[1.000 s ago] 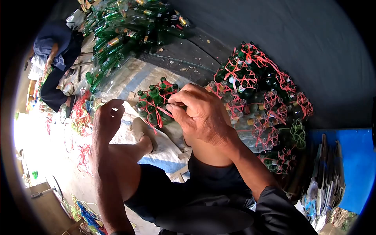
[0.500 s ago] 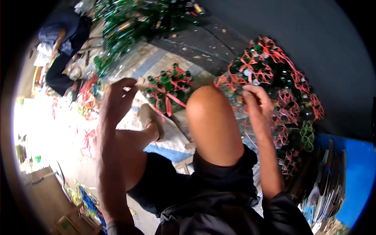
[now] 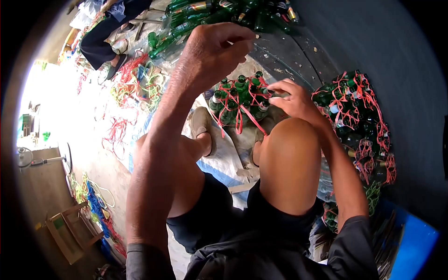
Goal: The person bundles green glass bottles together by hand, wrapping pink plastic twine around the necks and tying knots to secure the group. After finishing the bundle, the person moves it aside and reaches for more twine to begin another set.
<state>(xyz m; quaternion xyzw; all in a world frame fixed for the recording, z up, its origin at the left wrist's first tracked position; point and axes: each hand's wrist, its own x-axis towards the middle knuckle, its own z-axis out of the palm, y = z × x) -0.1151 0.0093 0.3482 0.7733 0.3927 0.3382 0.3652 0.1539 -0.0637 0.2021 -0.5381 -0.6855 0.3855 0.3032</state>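
- Sitting on the ground just beyond the person's knees, the bottle bundle [image 3: 240, 100] is a cluster of green bottles laced together with red twine [image 3: 252, 119].
- The right hand [image 3: 294, 99] has come back from the far-right stack to the bundle's right edge, fingers pinched on what looks like a strand of twine.
- The left hand [image 3: 212, 49] has risen above the bundle, fingers curled narrow; whether it grips a strand I cannot tell.
- With both hands at the bundle again, the lacing appears to be going on.
- To the right stands a stack of tied bundles [image 3: 359, 121]; far behind lie loose green bottles [image 3: 205, 14].
- To the left, scattered twine [image 3: 133, 84] litters the ground, and another person [image 3: 105, 32] sits at the far left.
- The raised right knee [image 3: 289, 154] crowds the near side of the bundle.
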